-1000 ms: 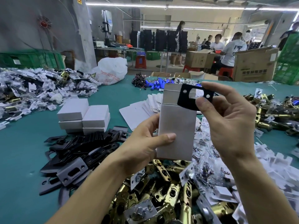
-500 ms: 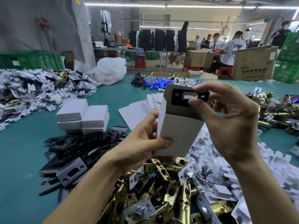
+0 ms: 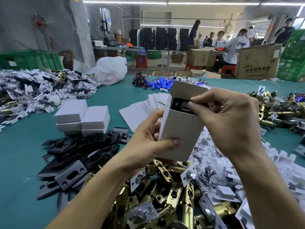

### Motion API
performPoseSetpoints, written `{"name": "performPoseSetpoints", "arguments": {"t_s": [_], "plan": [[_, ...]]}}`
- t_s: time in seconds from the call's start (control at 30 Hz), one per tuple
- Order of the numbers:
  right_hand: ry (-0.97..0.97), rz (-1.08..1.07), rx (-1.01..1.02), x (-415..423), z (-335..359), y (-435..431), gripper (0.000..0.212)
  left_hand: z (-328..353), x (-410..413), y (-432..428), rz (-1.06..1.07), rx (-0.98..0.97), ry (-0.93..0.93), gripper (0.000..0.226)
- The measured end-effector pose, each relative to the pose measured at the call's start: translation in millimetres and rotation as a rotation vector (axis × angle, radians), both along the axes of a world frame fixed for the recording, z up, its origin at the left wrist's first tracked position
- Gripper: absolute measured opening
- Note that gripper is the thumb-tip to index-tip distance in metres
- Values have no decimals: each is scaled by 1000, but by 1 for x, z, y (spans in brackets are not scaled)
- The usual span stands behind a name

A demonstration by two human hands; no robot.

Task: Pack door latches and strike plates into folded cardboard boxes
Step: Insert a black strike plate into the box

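My left hand grips a white folded cardboard box upright above the table, thumb across its front, top flap open. My right hand pinches a black strike plate at the box mouth; most of the plate sits inside the opening, only its upper part shows. Below lies a heap of brass door latches. A pile of black strike plates lies to the lower left.
Closed white boxes are stacked left of centre, flat box blanks fan out behind the held box. Bagged screws and white inserts lie right, packets at far left, blue cells at the back. People work beyond the green table.
My right hand has brought the black strike plate down from above the box into its open top. The box has tilted slightly in my left hand.
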State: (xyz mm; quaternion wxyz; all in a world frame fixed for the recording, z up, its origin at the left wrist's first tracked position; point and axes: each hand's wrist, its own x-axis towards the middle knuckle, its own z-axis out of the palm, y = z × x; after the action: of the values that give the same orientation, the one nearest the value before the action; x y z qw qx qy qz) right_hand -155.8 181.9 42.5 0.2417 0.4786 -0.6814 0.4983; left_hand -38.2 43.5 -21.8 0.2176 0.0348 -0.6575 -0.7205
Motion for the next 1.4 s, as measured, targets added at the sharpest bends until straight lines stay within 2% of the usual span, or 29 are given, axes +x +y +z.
{"name": "performPoseSetpoints", "arguments": {"t_s": [0.1,0.23,0.33,0.4,0.53,0.63,0.7,0.77,0.87,0.93,1.03,1.13,1.2,1.27,1.3,1.37,1.4], "plan": [[-40,-34,96,-1,3,4,9,0,1,1,20,-17,0,57],[-143,34,305,-1,9,7,12,2,3,1,29,-2,-3,55],[-225,73,401,0,7,5,32,4,4,2,18,37,-31,58],[-266,119,359,0,5,2,35,7,4,3,27,78,-36,56],[-477,192,26,-3,-4,-6,15,12,6,3,60,194,-30,57],[-632,138,-2,-13,-15,-10,15,15,6,2,103,257,-26,58],[-539,5,178,-22,-26,-11,17,15,6,1,115,292,-8,56],[-393,-127,473,-30,-38,-11,12,16,6,1,123,329,18,55],[-396,-238,856,-36,-55,-12,18,15,6,2,149,300,39,46],[-415,-290,997,-37,-61,-13,18,14,5,2,168,275,43,39],[-426,-288,1027,-37,-66,-16,21,12,4,0,182,266,49,36],[-432,-253,953,-35,-63,-16,17,9,3,-2,198,255,41,35],[-405,-247,891,-32,-57,-14,19,8,3,-3,210,243,35,35],[-354,-242,914,-31,-56,-12,18,8,3,-5,210,232,33,34],[-353,-228,939,-30,-57,-13,20,8,3,-5,206,227,33,34],[-404,-225,994,-29,-62,-13,43,8,3,-5,198,211,31,37],[-425,-232,991,-29,-63,-14,44,8,3,-5,193,206,28,39]]}}
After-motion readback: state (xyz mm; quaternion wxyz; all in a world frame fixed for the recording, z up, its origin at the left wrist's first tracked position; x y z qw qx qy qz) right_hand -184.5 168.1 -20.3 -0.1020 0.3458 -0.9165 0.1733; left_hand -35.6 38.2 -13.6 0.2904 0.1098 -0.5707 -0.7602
